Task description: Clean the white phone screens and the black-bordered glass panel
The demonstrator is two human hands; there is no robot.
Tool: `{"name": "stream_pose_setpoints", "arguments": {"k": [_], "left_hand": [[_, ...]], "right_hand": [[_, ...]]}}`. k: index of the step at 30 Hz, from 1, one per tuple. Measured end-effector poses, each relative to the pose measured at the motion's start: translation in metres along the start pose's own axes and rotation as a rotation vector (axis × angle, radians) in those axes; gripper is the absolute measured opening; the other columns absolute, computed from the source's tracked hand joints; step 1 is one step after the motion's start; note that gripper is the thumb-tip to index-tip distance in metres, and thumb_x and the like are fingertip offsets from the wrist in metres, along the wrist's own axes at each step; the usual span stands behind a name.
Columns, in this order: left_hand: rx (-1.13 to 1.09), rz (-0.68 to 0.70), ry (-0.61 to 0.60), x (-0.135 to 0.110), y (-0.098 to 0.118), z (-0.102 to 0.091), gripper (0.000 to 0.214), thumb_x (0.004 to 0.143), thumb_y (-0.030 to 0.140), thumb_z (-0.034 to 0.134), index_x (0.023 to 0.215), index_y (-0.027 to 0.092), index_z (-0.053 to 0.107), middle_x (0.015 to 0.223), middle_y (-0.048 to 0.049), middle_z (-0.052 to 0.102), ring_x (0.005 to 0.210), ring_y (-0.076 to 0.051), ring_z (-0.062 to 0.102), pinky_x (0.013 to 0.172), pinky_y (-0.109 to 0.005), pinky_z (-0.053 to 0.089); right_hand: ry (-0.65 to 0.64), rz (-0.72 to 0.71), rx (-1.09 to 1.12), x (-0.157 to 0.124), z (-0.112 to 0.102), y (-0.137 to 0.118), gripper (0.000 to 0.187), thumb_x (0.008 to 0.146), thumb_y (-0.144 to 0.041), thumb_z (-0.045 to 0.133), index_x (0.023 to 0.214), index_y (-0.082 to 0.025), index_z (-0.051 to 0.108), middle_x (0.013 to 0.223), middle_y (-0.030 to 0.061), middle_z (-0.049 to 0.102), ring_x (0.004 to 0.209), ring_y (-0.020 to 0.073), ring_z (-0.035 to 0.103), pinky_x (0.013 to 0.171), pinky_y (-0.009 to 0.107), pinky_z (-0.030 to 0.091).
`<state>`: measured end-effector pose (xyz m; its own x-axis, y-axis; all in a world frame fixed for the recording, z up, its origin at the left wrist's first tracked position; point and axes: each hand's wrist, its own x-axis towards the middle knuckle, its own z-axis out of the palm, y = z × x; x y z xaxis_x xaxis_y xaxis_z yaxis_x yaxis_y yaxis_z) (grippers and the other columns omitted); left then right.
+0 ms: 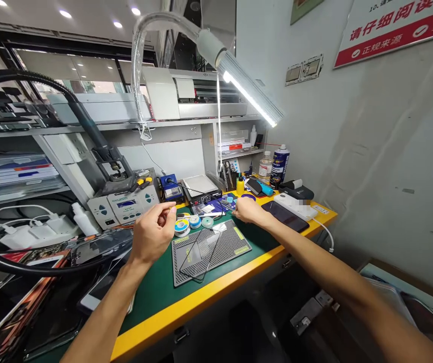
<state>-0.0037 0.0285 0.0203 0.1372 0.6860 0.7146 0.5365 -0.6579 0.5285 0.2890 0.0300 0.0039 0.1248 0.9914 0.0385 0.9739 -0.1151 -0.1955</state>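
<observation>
My left hand is raised over the left side of the green work mat. Its fingers are loosely curled, with a gap between thumb and index finger and nothing visible between them. Beyond the grey perforated pad, my right hand is closed, its fingertips down among small thin tools; what they grip is too small to make out. A thin black rectangular frame lies tilted across the pad. Solder and wire spools sit between the hands at the pad's far edge.
A hot-air station and white chargers stand left. Phones and parts pile up nearby. A dark phone, white power strip and spray can are right. A lit lamp hangs overhead.
</observation>
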Motion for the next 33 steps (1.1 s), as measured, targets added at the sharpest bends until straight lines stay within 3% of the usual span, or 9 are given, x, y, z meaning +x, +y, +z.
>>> {"name": "stream_pose_setpoints", "arguments": {"k": [4, 7, 11, 15, 17, 20, 22, 26, 33], "left_hand": [[0.02, 0.037, -0.018, -0.005, -0.013, -0.007, 0.03, 0.094, 0.039, 0.058, 0.103, 0.015, 0.075, 0.075, -0.0022, 0.065, 0.057, -0.014, 0.049, 0.059, -0.027, 0.043], [0.058, 0.001, -0.145, -0.006, -0.012, -0.013, 0.028, 0.093, 0.039, 0.058, 0.1, 0.017, 0.075, 0.076, -0.0024, 0.068, 0.059, -0.016, 0.053, 0.062, -0.028, 0.044], [0.207, -0.086, -0.399, -0.008, -0.004, -0.019, 0.028, 0.092, 0.042, 0.056, 0.1, 0.022, 0.074, 0.087, -0.0037, 0.075, 0.074, -0.023, 0.065, 0.068, -0.032, 0.044], [0.375, -0.166, -0.599, -0.012, 0.004, -0.02, 0.033, 0.092, 0.041, 0.049, 0.109, 0.024, 0.072, 0.088, -0.004, 0.074, 0.077, -0.027, 0.066, 0.064, -0.035, 0.039], [0.402, -0.204, -0.657, -0.013, 0.006, -0.018, 0.035, 0.092, 0.041, 0.047, 0.113, 0.026, 0.071, 0.087, -0.0035, 0.073, 0.079, -0.028, 0.067, 0.064, -0.035, 0.038], [0.412, -0.259, -0.744, -0.017, 0.008, -0.012, 0.04, 0.093, 0.051, 0.049, 0.119, 0.027, 0.068, 0.091, -0.0027, 0.073, 0.081, -0.028, 0.068, 0.064, -0.035, 0.04], [0.426, -0.274, -0.792, -0.02, 0.011, -0.004, 0.052, 0.09, 0.058, 0.053, 0.129, 0.026, 0.063, 0.102, -0.0042, 0.074, 0.089, -0.029, 0.069, 0.069, -0.036, 0.043], [0.495, -0.24, -0.846, -0.029, 0.017, 0.012, 0.078, 0.084, 0.064, 0.061, 0.146, 0.017, 0.051, 0.123, -0.0134, 0.07, 0.111, -0.035, 0.065, 0.084, -0.04, 0.048], [0.506, -0.302, -0.888, -0.032, 0.019, 0.026, 0.092, 0.08, 0.067, 0.063, 0.149, 0.009, 0.045, 0.13, -0.024, 0.065, 0.12, -0.041, 0.061, 0.093, -0.045, 0.047]], "right_hand": [[-0.008, 0.033, -0.076, 0.013, 0.013, -0.005, 0.033, 0.099, -0.037, 0.065, 0.122, -0.014, 0.065, 0.122, 0.011, 0.067, 0.105, 0.0237, 0.068, 0.091, 0.044, 0.057], [-0.01, 0.022, -0.085, 0.005, 0.013, -0.001, 0.028, 0.098, -0.039, 0.065, 0.109, -0.013, 0.07, 0.11, 0.01, 0.072, 0.099, 0.0228, 0.07, 0.09, 0.043, 0.056], [0.042, -0.015, -0.026, -0.016, -0.008, 0.006, 0.025, 0.092, -0.034, 0.069, 0.085, -0.012, 0.077, 0.087, 0.014, 0.077, 0.087, 0.0269, 0.073, 0.077, 0.032, 0.052], [0.172, -0.047, 0.104, -0.022, -0.036, -0.003, 0.04, 0.1, -0.044, 0.05, 0.099, -0.015, 0.078, 0.086, 0.0097, 0.077, 0.078, 0.0226, 0.073, 0.069, 0.029, 0.049], [0.223, -0.094, 0.331, -0.013, -0.041, -0.017, 0.047, 0.1, -0.051, 0.048, 0.094, -0.014, 0.076, 0.074, 0.0084, 0.074, 0.064, 0.0195, 0.069, 0.059, 0.027, 0.048], [0.011, -0.201, 0.684, 0.008, -0.031, -0.038, 0.041, 0.091, -0.051, 0.061, 0.074, -0.015, 0.07, 0.067, 0.0064, 0.07, 0.054, 0.0166, 0.064, 0.046, 0.024, 0.043], [-0.104, -0.238, 0.771, 0.02, -0.019, -0.046, 0.037, 0.087, -0.048, 0.067, 0.069, -0.016, 0.067, 0.066, 0.005, 0.069, 0.053, 0.0148, 0.062, 0.044, 0.023, 0.042], [-0.048, -0.21, 0.785, 0.031, 0.001, -0.038, 0.036, 0.087, -0.044, 0.066, 0.065, -0.015, 0.065, 0.061, 0.0027, 0.068, 0.046, 0.0105, 0.056, 0.047, 0.022, 0.04], [0.079, -0.243, 0.716, 0.027, 0.007, -0.026, 0.04, 0.09, -0.046, 0.059, 0.066, -0.015, 0.065, 0.063, 0.0045, 0.07, 0.046, 0.0117, 0.056, 0.049, 0.024, 0.039]]}}
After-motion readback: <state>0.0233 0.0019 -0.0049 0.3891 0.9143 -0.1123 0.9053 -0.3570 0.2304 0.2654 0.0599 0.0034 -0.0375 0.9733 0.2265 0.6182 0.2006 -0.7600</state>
